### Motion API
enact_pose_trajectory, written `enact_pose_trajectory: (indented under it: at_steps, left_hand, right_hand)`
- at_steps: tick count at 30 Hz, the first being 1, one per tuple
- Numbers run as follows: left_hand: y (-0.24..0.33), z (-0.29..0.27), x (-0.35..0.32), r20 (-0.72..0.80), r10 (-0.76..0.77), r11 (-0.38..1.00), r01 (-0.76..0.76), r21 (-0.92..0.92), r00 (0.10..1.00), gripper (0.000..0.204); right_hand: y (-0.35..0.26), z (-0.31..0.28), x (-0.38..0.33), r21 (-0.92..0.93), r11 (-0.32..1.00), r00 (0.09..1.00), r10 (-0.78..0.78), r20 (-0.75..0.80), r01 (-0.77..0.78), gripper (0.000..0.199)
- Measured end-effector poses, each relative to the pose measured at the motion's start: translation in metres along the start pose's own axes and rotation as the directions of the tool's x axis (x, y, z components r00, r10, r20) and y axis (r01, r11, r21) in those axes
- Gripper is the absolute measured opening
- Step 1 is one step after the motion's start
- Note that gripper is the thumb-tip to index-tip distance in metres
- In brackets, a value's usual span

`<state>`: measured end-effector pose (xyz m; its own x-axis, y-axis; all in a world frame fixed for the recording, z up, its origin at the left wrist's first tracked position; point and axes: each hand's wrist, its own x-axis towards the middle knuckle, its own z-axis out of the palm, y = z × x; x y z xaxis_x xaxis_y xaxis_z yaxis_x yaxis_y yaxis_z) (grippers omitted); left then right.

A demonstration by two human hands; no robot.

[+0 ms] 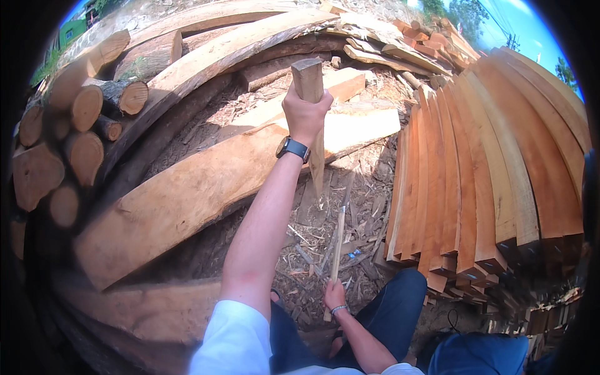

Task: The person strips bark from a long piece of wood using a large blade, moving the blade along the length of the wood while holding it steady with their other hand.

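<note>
My left hand (306, 115), with a watch on its wrist, is wrapped round a thick wooden stake (308, 78). The arm is stretched out ahead; the stake stands nearly upright, square at its top and tapering to a point near the chip-covered ground. Whether the tip touches the ground I cannot tell. Lower down, beside my bent knee, my right hand (335, 296) grips a long-handled tool by its pale wooden handle (338, 247). Its far end looks thin and dark, seen edge-on, so its kind is unclear. Behind the stake lies a broad sawn slab (187, 187).
Cut logs (85, 156) are piled at the left. A tall stack of reddish sawn planks (475, 169) fills the right side. Long curved slabs (231, 44) lie across the back. Wood chips and bark (306, 250) cover the ground; blue fabric (478, 355) shows at the lower right.
</note>
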<state>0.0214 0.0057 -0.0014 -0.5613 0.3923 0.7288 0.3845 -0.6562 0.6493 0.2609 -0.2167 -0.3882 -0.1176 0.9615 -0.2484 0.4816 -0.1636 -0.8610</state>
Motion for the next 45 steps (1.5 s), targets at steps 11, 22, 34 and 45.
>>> enact_pose_trajectory:
  at_steps: [11,22,34,45]
  left_hand:
    - [0.001,-0.004,-0.001,0.01,0.006,1.0,-0.006,0.03,1.0,0.022]
    - [0.0,0.007,-0.001,0.001,-0.057,0.998,0.057,-0.006,0.998,0.028]
    - [0.001,-0.001,0.001,0.005,0.024,0.999,-0.024,0.033,1.0,0.022]
    - [0.007,0.013,-0.004,0.031,-0.019,1.0,0.019,0.005,0.999,0.021]
  right_hand:
    - [0.022,0.016,-0.005,-0.172,0.983,0.97,0.098,0.224,-0.06,0.038]
    - [-0.002,-0.017,0.01,0.498,0.423,0.628,0.257,0.735,-0.757,0.034]
    - [0.004,0.004,0.01,-0.001,0.986,0.985,-0.169,-0.035,0.169,0.037]
    - [0.022,0.003,0.009,-0.189,0.971,0.979,-0.17,-0.11,0.147,0.037]
